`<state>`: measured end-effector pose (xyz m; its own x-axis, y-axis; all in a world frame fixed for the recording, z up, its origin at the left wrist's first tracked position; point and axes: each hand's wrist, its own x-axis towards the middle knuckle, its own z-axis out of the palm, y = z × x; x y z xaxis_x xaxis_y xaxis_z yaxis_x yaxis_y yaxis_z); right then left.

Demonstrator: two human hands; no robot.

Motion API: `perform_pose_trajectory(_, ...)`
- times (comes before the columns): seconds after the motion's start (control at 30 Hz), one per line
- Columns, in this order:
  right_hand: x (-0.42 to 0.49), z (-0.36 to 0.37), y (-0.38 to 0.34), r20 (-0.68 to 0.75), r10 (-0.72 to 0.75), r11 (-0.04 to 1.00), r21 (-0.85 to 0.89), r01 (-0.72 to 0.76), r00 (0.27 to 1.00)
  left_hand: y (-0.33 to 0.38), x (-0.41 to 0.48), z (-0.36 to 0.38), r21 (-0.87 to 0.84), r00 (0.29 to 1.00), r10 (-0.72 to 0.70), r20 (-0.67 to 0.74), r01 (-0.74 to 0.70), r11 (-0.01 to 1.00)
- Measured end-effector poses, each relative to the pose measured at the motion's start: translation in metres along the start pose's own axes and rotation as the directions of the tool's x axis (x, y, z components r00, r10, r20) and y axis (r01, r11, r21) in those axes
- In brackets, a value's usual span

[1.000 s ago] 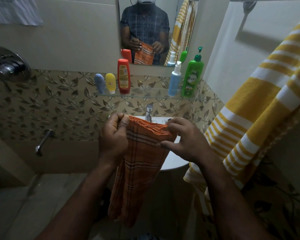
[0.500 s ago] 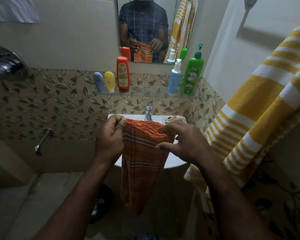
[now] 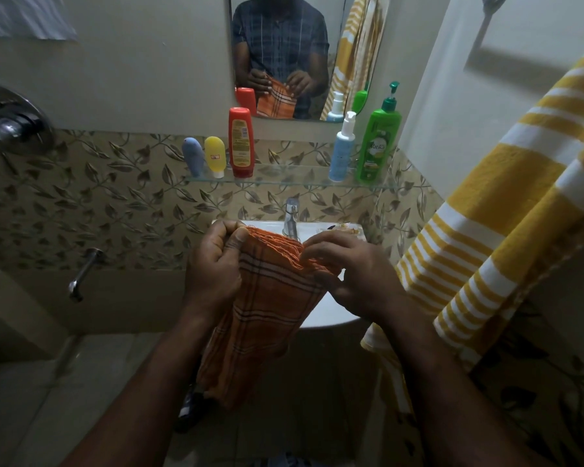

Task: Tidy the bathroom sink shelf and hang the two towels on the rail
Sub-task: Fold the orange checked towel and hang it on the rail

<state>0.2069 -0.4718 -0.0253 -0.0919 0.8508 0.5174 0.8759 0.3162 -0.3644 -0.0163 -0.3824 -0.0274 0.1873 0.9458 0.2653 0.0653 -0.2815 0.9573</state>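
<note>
Gripping the fringed top edge of the folded orange checked towel [image 3: 270,308], the left hand [image 3: 216,267] pinches one corner and the right hand [image 3: 351,274] pinches the other, above the white sink [image 3: 331,315]. A yellow striped towel [image 3: 486,230] hangs at right. Beyond, a red bottle [image 3: 240,143] and a green pump bottle [image 3: 378,146] stand upright on the glass shelf [image 3: 284,175].

home bathrm, sink [image 3: 321,316], mirror [image 3: 343,45], glass shelf [image 3: 284,179]

On the clear glass shelf [image 3: 290,175], a gap is left between the tall red squeeze bottle [image 3: 241,143] and the pale blue pump bottle [image 3: 341,153]. Right of the shelf, passage is narrowed by the hanging yellow-and-white striped towel [image 3: 503,230]. Below the shelf, room is taken by the chrome tap [image 3: 290,217] and the held orange checked towel [image 3: 267,315].
</note>
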Motion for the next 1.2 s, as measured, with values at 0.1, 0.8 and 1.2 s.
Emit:
perform_pose_trajectory(0.1, 0.002, 0.001, -0.003, -0.004, -0.026, 0.999, -0.036, 0.026, 1.000, -0.001, 0.000, -0.001, 0.013, 1.000, 0.006, -0.001, -0.006, 1.000)
perform_pose_trajectory(0.8, 0.001, 0.003, -0.005, 0.116, 0.087, 0.988, -0.133, -0.072, 0.989, -0.013, 0.003, -0.015, 0.220, 0.990, 0.026, -0.139, 0.005, 0.975)
perform_pose_trajectory(1.2, -0.013, 0.008, -0.005, -0.213, 0.170, 0.972, 0.195, -0.129, 0.962, -0.007, 0.010, -0.005, -0.012, 0.999, -0.023, -0.029, 0.023, 1.000)
